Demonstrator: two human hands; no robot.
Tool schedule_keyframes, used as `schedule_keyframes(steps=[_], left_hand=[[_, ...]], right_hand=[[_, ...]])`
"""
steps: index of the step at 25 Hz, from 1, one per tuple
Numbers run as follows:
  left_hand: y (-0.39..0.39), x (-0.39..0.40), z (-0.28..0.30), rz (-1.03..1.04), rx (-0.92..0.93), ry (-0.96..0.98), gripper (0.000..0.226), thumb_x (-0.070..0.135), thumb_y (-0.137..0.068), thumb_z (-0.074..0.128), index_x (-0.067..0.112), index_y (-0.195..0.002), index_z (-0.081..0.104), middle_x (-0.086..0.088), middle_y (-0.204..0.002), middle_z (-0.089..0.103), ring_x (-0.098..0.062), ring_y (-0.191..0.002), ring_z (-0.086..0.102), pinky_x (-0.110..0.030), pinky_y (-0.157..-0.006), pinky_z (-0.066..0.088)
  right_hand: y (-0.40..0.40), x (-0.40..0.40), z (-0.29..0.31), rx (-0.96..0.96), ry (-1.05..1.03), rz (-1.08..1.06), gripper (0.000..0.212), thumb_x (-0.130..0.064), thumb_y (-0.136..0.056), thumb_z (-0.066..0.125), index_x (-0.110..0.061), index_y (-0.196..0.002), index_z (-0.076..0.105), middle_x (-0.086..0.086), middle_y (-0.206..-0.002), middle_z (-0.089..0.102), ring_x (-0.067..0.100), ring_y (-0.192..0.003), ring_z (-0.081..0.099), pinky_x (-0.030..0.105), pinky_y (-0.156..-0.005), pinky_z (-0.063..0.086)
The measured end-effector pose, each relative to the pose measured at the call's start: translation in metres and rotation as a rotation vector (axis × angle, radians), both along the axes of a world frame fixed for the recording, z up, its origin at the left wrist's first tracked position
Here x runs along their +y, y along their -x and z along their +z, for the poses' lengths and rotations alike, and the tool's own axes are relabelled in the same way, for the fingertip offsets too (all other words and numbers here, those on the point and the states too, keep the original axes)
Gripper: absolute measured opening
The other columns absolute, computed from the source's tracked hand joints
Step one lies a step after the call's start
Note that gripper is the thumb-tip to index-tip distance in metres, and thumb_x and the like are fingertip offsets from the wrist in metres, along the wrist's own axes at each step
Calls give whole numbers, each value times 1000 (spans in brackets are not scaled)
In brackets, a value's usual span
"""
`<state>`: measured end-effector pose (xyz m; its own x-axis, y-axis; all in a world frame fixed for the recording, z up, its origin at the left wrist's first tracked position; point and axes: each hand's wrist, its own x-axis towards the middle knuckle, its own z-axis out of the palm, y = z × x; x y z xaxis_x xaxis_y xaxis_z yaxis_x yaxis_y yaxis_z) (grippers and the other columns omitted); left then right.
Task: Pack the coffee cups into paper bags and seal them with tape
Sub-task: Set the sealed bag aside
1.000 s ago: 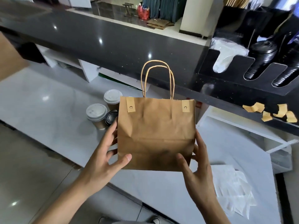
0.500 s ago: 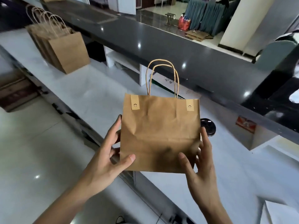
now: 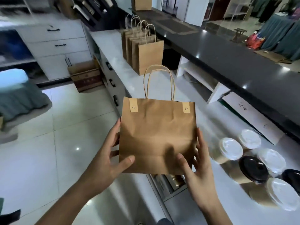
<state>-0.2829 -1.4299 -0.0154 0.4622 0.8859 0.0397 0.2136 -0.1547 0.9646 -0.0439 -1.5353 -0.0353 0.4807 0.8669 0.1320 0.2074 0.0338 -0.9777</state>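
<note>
Two hands hold up a brown paper bag in the air. The left hand grips the bag's lower left edge, with its thumb on the front and its fingers behind. The right hand grips the lower right edge the same way — thumb in front, fingers curled round the side. Both hands are closed on the bag.

The bag stands upright between the hands. Its two rope handles stick straight up above them. The top is folded shut, and two small tape stickers hold it closed, one near each top corner. Each sticker has a tiny smiley face on it.

To the right of the right hand, a group of coffee cups sits on the white tabletop. Most have clear or white lids; two have black lids. They stand close together, and they look blurry.

Far beyond the hands, a row of more paper bags stands upright on the same tabletop, with their handles up. They are well apart from the bag in the hands.

Past the right hand runs a long dark counter. To the left of the left hand and below it is a shiny tiled floor — a cardboard box sits on it, by white drawers.
</note>
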Motion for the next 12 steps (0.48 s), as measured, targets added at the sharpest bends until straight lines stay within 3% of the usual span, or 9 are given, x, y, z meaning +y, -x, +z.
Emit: schedule_keyframes(steps=[4,8,12], left_hand=[[32,16,-3,132,0,25,99,35,-81,74,61,-153,11,35,-148,43,8,-136,43,-26,-105,43],[54,39,-5,242,17,25,98,35,-84,76,60,-153,11,23,-152,45,0,-138,45,-29,-104,44],[69,80,-8,353,30,31,98,37,-85,77,61,-153,11,26,-150,46,5,-135,45,-27,-102,45]], right_hand=[[19,52,-2,-31,26,111,82,-36,-89,77,-59,-151,29,-20,-148,51,7,-126,59,36,-102,53],[37,103,-1,-20,29,237,83,-16,-94,72,-53,-154,28,-28,-147,48,4,-127,57,40,-105,53],[49,168,0,11,52,348,81,-18,-93,70,-54,-153,28,-37,-141,49,0,-126,57,41,-105,53]])
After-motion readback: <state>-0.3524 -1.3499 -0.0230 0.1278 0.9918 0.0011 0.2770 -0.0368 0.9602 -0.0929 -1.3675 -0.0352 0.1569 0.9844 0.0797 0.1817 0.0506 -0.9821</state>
